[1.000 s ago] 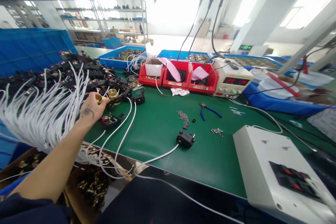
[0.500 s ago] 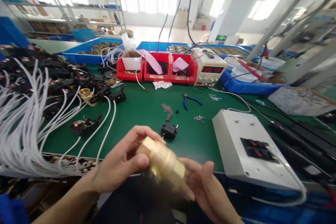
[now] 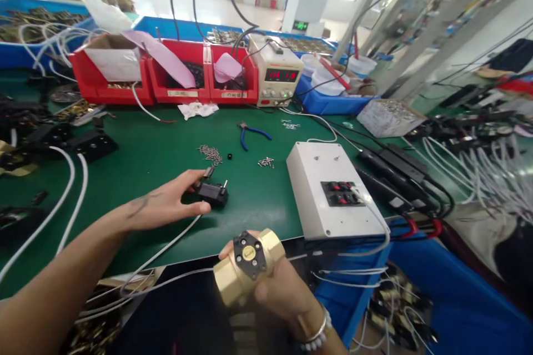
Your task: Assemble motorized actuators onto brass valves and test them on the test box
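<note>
My right hand [image 3: 281, 288] is wrapped round a brass valve body [image 3: 229, 283], held above the bench's front edge. A black plate with several screws sits on the valve's upturned side. On the green bench, my left hand [image 3: 170, 199] reaches to a small black actuator housing [image 3: 213, 194], thumb and fingers apart at its left end. Whether the fingertips touch the housing I cannot tell. A metal pin stands up from the housing, and a white cable [image 3: 166, 251] runs from near it toward the front edge. Behind it lies a pile of small screws [image 3: 210, 153].
Blue-handled pliers [image 3: 255, 134] and another small screw pile [image 3: 265, 162] lie mid-bench. Red bins [image 3: 179, 97] and a power supply [image 3: 275, 75] stand behind. To the right sits a grey switch box [image 3: 310, 194]. Black housings [image 3: 94, 144] with white cables crowd the left.
My left hand has let go of the brass valve and moved to the black housing. The right hand now holds the valve alone, turned plate side up. The view has swung right.
</note>
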Action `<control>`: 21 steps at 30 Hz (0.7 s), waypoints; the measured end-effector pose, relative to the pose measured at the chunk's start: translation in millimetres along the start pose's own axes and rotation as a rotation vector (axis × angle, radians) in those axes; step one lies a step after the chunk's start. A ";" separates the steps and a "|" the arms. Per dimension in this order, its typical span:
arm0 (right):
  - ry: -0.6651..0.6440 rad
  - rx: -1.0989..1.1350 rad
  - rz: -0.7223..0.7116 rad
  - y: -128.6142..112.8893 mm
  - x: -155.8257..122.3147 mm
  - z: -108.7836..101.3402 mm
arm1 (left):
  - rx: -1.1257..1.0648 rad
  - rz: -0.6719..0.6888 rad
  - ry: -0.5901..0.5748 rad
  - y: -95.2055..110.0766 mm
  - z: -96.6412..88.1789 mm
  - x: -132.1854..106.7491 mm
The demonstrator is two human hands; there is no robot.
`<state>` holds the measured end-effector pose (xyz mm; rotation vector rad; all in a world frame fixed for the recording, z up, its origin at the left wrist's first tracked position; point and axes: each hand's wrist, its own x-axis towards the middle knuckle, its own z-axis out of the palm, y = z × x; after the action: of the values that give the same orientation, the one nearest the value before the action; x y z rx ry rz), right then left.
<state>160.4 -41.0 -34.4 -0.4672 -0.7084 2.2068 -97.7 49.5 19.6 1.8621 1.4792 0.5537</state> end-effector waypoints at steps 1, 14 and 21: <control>0.014 0.011 -0.037 -1.6 0.8 1.6 | -0.015 0.022 -0.005 -2.1 5.6 4.8; 0.092 -0.058 -0.124 0.3 -1.6 12.7 | -0.793 -0.212 0.137 66.0 51.3 -17.4; 0.120 -0.058 -0.207 -6.4 -4.4 19.6 | -0.825 -0.045 0.303 82.2 50.4 -33.9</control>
<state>156.5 -47.4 -14.7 -0.5270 -0.7244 1.9528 -16.5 -5.2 48.9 1.1225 1.1894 1.2423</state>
